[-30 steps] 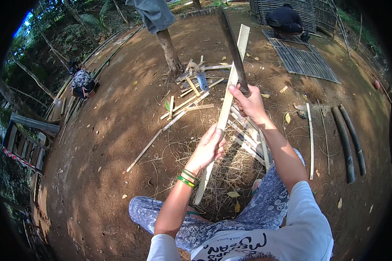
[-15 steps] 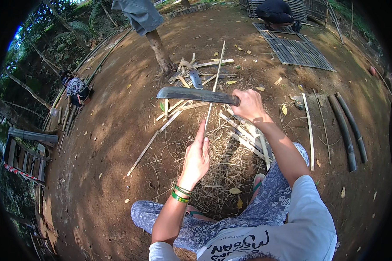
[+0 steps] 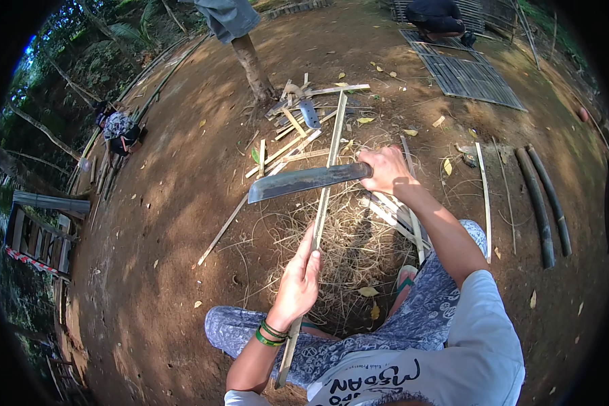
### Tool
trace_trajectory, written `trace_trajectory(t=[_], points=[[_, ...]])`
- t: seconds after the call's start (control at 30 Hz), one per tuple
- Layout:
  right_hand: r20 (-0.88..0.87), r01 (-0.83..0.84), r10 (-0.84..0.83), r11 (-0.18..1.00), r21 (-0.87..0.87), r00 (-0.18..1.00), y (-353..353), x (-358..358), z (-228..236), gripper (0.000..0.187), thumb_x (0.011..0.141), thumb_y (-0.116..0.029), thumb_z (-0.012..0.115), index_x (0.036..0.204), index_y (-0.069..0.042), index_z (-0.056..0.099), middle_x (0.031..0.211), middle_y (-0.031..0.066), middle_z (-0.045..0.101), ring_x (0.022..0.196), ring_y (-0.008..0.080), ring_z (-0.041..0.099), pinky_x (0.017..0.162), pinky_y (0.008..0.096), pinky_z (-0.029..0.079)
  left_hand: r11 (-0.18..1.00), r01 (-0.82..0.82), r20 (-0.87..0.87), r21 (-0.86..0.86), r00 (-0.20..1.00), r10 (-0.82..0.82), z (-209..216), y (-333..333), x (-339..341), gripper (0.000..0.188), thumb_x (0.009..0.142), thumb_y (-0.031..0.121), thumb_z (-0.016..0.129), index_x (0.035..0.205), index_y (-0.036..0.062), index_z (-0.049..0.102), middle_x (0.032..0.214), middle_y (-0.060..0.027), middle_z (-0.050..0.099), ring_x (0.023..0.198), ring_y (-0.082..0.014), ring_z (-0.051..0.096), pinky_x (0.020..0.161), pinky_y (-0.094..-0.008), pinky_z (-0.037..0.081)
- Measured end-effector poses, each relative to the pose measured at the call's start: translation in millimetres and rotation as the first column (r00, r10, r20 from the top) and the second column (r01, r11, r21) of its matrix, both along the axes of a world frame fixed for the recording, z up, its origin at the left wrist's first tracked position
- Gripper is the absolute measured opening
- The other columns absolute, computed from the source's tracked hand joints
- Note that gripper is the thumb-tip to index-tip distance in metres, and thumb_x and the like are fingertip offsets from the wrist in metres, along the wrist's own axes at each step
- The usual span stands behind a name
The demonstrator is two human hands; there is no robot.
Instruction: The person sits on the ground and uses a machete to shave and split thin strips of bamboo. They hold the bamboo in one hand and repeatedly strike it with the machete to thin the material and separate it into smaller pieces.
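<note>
My right hand (image 3: 384, 170) is wrapped round the handle of a machete (image 3: 311, 181), whose broad dark blade points left. The blade lies across a long, pale bamboo strip (image 3: 332, 155) and appears to touch it. My left hand (image 3: 298, 281) grips that strip lower down, with thumb and fingers closed on it. From there the strip slants up and away past the blade, and its lower end comes out by my left wrist. Below the blade a heap of thin shavings (image 3: 342, 271) covers the ground between my legs.
Beyond the blade, cut strips (image 3: 298, 155) lie in a loose pile, with another blade (image 3: 308, 114) on it. Beside my right knee are more strips (image 3: 399, 216). Two dark poles (image 3: 537, 203) lie at right. A person (image 3: 434, 17) crouches by a slatted bamboo panel (image 3: 470, 78); another (image 3: 120, 132) is at left.
The machete has come nearer to me along the strip. My left hand has moved down and slightly left, and the strip now shows its broader face, its lower end visible by my wrist.
</note>
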State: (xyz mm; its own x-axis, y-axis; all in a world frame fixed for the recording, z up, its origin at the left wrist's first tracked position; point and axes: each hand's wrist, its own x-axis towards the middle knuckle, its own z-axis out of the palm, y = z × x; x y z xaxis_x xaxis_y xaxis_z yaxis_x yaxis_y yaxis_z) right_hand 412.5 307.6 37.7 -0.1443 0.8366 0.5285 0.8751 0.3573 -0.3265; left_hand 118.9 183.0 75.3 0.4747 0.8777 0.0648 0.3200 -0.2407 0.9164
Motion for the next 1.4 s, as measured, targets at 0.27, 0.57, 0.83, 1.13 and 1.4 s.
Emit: trace_trajectory(t=[0.27, 0.57, 0.83, 1.13, 1.4], points=[[-0.037, 0.177, -0.186, 0.968, -0.178, 0.982, 13.2, 10.0, -2.2, 0.009, 0.074, -0.019, 0.063, 0.075, -0.011, 0.065, 0.056, 0.0089, 0.061, 0.055, 0.0292, 0.064, 0.058, 0.0446, 0.053, 0.970, -0.005, 0.141, -0.241, 0.989, 0.040, -5.2, -29.8, -21.6, 0.054, 0.108, 0.017, 0.041, 0.158, 0.0092, 0.023, 0.076, 0.0054, 0.044, 0.060, -0.0017, 0.037, 0.052, -0.0182, 0.035], [-0.100, 0.506, -0.586, 0.763, -0.402, 0.804, 37.4, 90.0, -25.5, 0.022, 0.081, -0.022, 0.064, 0.087, -0.003, 0.073, 0.077, 0.0227, 0.069, 0.073, 0.0376, 0.069, 0.076, 0.0469, 0.057, 0.775, -0.038, 0.139, -0.631, 0.977, 0.161, 3.8, -95.8, -78.6, 0.050, 0.108, 0.019, 0.040, 0.156, 0.0145, 0.025, 0.077, 0.0025, 0.043, 0.058, -0.0051, 0.038, 0.050, -0.0199, 0.034], [-0.088, 0.255, -0.304, 0.899, -0.356, 0.949, 4.5, 16.3, -6.0, 0.020, 0.082, -0.022, 0.065, 0.077, -0.002, 0.068, 0.054, 0.0035, 0.055, 0.046, 0.0148, 0.051, 0.051, 0.0387, 0.049, 0.640, 0.053, 0.349, -0.767, 0.871, 0.346, -18.5, -58.4, -84.8, 0.043, 0.109, 0.020, 0.038, 0.150, 0.0196, 0.027, 0.073, 0.0032, 0.035, 0.059, -0.0069, 0.034, 0.050, -0.0200, 0.033], [0.035, 0.025, -0.018, 0.979, -0.204, 0.999, -36.4, -56.0, -3.3, 0.019, 0.075, -0.028, 0.065, 0.071, -0.009, 0.062, 0.059, 0.0121, 0.062, 0.055, 0.0322, 0.064, 0.054, 0.0436, 0.052, 0.633, 0.243, 0.484, -0.735, 0.842, 0.238, -14.0, -34.5, -60.0, 0.047, 0.109, 0.023, 0.037, 0.153, 0.0237, 0.022, 0.073, 0.0039, 0.033, 0.058, -0.0058, 0.031, 0.049, -0.0196, 0.029], [-0.025, 0.133, -0.144, 0.960, -0.245, 0.989, -11.6, -15.0, 10.2, 0.018, 0.079, -0.023, 0.064, 0.077, -0.007, 0.070, 0.061, 0.0170, 0.063, 0.060, 0.0357, 0.065, 0.062, 0.0456, 0.054, 0.582, 0.198, 0.399, -0.789, 0.885, 0.239, -15.6, -65.0, -86.1, 0.047, 0.109, 0.021, 0.039, 0.153, 0.0208, 0.023, 0.072, 0.0034, 0.033, 0.056, -0.0065, 0.031, 0.049, -0.0205, 0.030]])
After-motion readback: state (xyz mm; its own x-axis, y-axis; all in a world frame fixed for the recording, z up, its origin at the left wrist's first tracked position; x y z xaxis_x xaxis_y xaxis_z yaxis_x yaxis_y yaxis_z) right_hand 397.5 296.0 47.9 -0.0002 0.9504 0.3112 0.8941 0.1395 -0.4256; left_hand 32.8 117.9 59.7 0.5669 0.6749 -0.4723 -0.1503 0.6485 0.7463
